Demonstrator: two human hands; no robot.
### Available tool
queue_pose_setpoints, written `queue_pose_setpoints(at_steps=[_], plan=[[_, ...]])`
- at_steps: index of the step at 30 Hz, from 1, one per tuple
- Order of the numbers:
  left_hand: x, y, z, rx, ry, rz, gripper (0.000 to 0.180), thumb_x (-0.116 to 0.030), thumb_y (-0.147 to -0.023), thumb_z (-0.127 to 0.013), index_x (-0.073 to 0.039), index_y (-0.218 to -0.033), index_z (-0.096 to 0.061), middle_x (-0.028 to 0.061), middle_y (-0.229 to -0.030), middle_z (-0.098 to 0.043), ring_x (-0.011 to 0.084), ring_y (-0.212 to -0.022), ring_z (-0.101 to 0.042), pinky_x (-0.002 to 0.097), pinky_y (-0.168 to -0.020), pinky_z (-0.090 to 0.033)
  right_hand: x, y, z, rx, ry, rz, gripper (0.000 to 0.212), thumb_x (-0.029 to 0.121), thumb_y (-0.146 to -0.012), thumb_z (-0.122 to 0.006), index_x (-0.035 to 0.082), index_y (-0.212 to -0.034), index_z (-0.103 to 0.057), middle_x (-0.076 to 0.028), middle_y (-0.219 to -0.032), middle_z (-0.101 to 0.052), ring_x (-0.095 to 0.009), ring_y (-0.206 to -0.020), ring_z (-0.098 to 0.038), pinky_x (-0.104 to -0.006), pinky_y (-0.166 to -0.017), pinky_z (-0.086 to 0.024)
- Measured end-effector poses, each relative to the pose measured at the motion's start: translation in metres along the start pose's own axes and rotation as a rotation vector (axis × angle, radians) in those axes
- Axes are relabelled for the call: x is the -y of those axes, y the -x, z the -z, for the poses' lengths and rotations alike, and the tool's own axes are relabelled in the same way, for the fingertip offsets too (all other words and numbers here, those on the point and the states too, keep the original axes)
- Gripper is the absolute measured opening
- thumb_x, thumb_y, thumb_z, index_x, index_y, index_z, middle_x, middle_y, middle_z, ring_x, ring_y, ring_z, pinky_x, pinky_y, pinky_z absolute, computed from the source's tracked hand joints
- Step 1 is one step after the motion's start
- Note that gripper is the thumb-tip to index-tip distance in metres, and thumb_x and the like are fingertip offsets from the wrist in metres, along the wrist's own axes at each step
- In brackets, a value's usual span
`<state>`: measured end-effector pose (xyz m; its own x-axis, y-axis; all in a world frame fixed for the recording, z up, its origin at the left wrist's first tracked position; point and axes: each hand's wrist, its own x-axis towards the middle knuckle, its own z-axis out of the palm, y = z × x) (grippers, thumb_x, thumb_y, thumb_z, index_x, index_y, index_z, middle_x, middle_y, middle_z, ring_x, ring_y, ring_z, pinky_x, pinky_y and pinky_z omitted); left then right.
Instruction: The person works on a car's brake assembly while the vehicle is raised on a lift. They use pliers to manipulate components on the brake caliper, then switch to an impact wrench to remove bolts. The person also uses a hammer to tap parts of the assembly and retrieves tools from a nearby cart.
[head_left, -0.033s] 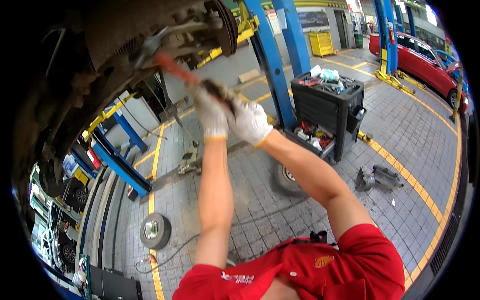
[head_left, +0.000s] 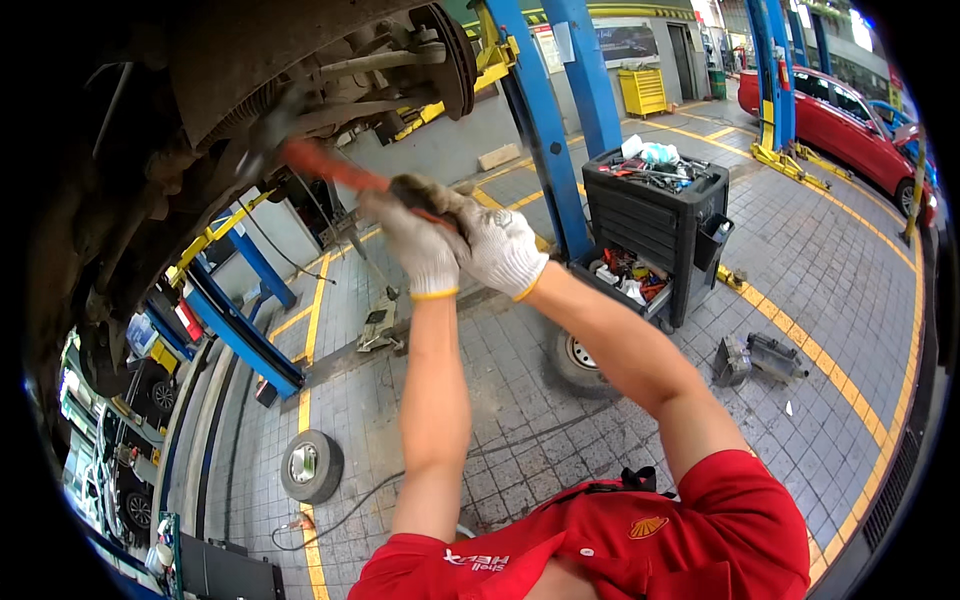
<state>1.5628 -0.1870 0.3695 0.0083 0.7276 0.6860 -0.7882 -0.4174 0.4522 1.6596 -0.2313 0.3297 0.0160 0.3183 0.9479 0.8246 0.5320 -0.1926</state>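
Note:
Both gloved hands grip a hammer (head_left: 330,167) with a red handle and a blurred metal head. My left hand (head_left: 415,245), in a whitish knit glove, is wrapped round the handle. Close beside it, my right hand (head_left: 503,248) is closed on the handle's end. The hammer head is raised at the dark underside of a lifted vehicle (head_left: 230,60); whether it touches any part, I cannot tell. Behind the head are a suspension arm (head_left: 385,65) and a brake disc (head_left: 457,65).
A black tool trolley (head_left: 650,215) loaded with tools stands by a blue lift post (head_left: 548,130). On the tiled floor lie a wheel (head_left: 325,465), another wheel (head_left: 570,365) under my right forearm, dark removed parts (head_left: 765,357) and a cable (head_left: 385,482). A red car (head_left: 830,115) stands far right.
The hammer has swung slightly left and down, its head lower than before. My hands have shifted a little with it, still gripping the handle.

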Motion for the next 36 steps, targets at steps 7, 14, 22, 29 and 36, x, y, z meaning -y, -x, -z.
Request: queue_pose_setpoints(at_steps=[7,14,22,29,36], plan=[[0.024,-0.047,-0.01,-0.002,-0.815,-0.293,0.073,-0.075,-0.102,-0.033,-0.009,-0.08,-0.054,0.0041,-0.063,-0.051,0.0224,-0.056,-0.05,0.045,-0.066,-0.051,-0.015,-0.018,0.003,0.027,-0.128,-0.298,0.047,0.044,-0.101,-0.054,0.007,-0.13,-0.061,-0.02,-0.108,-0.075,-0.039,-0.099,-0.071,-0.0486,-0.085,-0.057],[-0.015,0.008,-0.027,-0.026,-0.019,-0.039,0.081,-0.086,-0.096,-0.028,-0.01,-0.083,-0.053,0.004,-0.063,-0.052,0.0199,-0.058,-0.052,0.0426,-0.065,-0.05,0.01,-0.009,0.015,0.126,-0.025,-0.049,0.046,0.041,-0.1,-0.059,0.011,-0.134,-0.062,-0.019,-0.111,-0.074,-0.036,-0.094,-0.074,-0.0456,-0.083,-0.059],[0.001,-0.05,-0.035,-0.017,-0.474,0.349,0.069,-0.077,-0.1,-0.038,-0.012,-0.08,-0.049,0.0024,-0.064,-0.049,0.0182,-0.052,-0.049,0.0406,-0.062,-0.058,0.0,-0.019,-0.013,0.092,-0.097,-0.512,0.044,0.034,-0.103,-0.05,0.01,-0.139,-0.059,-0.026,-0.116,-0.071,-0.044,-0.102,-0.069,-0.0504,-0.091,-0.054],[-0.009,0.01,-0.016,0.005,-0.747,0.163,0.064,-0.07,-0.102,-0.045,-0.01,-0.081,-0.054,0.0016,-0.066,-0.055,0.0134,-0.053,-0.053,0.0348,-0.062,-0.059,-0.007,0.039,-0.048,0.169,-0.374,-0.57,0.053,0.039,-0.104,-0.048,0.002,-0.142,-0.054,-0.034,-0.125,-0.064,-0.049,-0.118,-0.06,-0.0538,-0.104,-0.047],[0.008,-0.018,0.003,0.228,-0.541,0.324,0.068,-0.064,-0.104,-0.049,-0.001,-0.126,-0.059,0.0072,-0.106,-0.068,0.0181,-0.09,-0.069,0.0339,-0.082,-0.058,-0.022,0.068,-0.018,0.055,-0.855,-0.728,0.042,0.044,-0.102,-0.06,0.002,-0.108,-0.058,-0.009,-0.065,-0.06,-0.019,-0.057,-0.057,-0.0368,-0.055,-0.048]])
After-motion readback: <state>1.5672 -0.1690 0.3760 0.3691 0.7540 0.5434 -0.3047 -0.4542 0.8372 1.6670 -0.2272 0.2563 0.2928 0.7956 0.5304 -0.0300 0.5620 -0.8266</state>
